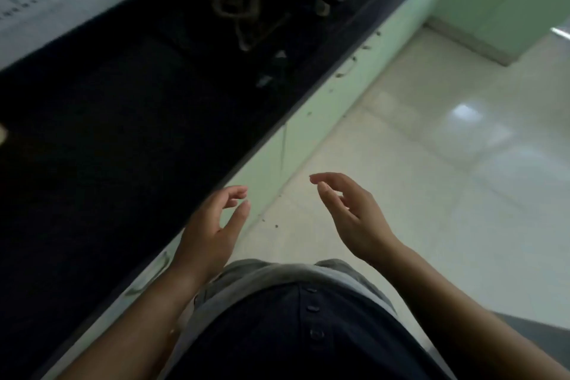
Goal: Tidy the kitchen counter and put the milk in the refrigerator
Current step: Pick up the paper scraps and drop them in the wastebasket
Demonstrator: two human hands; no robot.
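Observation:
The dark kitchen counter (108,139) runs diagonally across the left of the tilted, blurred head view. My left hand (212,228) hovers at the counter's front edge with loosely curved fingers, holding nothing. My right hand (351,216) hangs over the floor beside it, fingers relaxed and empty. No milk and no refrigerator can be made out in this frame.
A gas stove burner (234,4) with knobs (324,6) sits far along the counter. Pale green cabinet fronts (311,120) with handles line the counter's base. Glossy light floor tiles (447,163) spread to the right, and a green wall corner (499,0) stands at the top right.

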